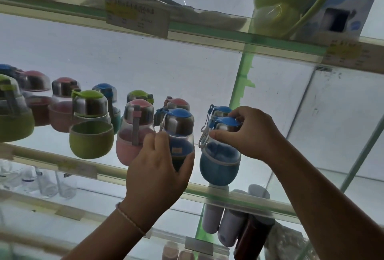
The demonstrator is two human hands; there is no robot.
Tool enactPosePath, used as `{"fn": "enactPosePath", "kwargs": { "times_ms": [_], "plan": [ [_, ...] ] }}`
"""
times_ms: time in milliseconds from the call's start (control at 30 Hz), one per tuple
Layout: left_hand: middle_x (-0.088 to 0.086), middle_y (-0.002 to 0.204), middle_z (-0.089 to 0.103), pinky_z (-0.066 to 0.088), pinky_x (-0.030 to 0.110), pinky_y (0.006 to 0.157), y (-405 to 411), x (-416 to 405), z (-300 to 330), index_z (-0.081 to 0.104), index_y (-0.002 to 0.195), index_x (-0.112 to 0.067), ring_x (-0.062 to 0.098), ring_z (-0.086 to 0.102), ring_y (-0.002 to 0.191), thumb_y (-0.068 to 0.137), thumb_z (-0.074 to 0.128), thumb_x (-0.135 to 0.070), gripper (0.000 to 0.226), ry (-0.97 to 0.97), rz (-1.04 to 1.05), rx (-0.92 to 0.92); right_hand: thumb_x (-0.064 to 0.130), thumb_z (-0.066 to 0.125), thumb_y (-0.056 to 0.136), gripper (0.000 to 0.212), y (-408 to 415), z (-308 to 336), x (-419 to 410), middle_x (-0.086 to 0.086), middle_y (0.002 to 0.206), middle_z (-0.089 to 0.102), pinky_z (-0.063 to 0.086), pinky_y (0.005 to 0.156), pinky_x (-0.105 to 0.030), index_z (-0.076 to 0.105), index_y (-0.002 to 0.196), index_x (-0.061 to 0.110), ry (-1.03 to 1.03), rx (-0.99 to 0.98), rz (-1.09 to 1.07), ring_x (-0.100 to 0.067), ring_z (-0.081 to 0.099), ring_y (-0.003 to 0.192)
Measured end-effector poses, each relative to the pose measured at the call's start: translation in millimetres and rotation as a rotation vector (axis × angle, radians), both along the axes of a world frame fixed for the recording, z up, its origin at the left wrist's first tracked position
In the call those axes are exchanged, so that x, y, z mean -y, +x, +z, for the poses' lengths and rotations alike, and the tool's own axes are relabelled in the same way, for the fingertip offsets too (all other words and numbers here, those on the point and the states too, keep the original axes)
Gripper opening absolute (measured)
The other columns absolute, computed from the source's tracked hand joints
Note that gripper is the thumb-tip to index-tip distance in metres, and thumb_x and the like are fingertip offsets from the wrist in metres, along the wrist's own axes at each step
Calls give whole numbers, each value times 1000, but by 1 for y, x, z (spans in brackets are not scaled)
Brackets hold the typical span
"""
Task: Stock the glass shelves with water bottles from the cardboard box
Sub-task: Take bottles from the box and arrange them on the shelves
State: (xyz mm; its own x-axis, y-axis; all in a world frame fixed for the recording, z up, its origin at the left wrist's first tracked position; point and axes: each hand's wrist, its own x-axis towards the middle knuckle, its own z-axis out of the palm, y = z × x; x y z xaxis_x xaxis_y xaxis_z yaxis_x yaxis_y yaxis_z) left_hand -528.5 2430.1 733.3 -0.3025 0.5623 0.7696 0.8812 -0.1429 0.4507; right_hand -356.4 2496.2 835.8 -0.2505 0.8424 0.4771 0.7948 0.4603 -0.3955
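Left hand [158, 168] grips our blue-sleeved clear bottle [179, 135], hiding its base; right hand [247, 135] pinches the second blue-capped bottle [220, 155]; shelf labels unreadable.

We are in a shop — glass shelves [207, 192] carry rows of bottles [91, 126], with price tags [136, 15] stuck along their front edges — and a boxed jug [291, 1].

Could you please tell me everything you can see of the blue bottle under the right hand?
The blue bottle is small and rounded: a blue sleeve on its lower half, clear body above, metallic collar, blue cap and a grey loop strap. It stands upright near the front of the glass shelf. The right hand grips its top.
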Motion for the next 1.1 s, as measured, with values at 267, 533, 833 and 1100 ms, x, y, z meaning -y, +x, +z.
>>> {"fn": "enactPosePath", "kwargs": {
  "times_ms": [267,533,833,1100],
  "plan": [
    [-7,118,62,44,19,74,-19,5,-4,46,125,-26,12,61,98,72,24,-86,83,-225,98,-54,44,62,92,39,-56,36,0,4,128,64,44,95,-26,62,125,23,101,98,112,-15,59,114],
    [-9,131,54,40,20,88,-25,5,6,38,138,-27,10,55,111,83,30,-79,75,-246,90,-128,34,67,89,34,-112,67,-50,-7,106,72,57,86,-36,74,102,3,-169,136,120,-23,66,94],
    [-10,103,63,54,27,74,-52,13,14,45,116,-33,10,57,85,87,33,-70,48,-121,-8,-108,37,84,73,38,-147,51,-81,-15,84,69,53,55,-28,68,78,3,-429,275,30,-27,69,69],
    [-9,90,63,52,21,59,-79,13,48,61,95,-25,6,55,69,92,45,-55,34,-26,-162,-129,27,90,63,38,-136,59,-79,-13,88,72,62,63,-35,72,86,2,-356,28,-47,-27,73,75]
  ]
}}
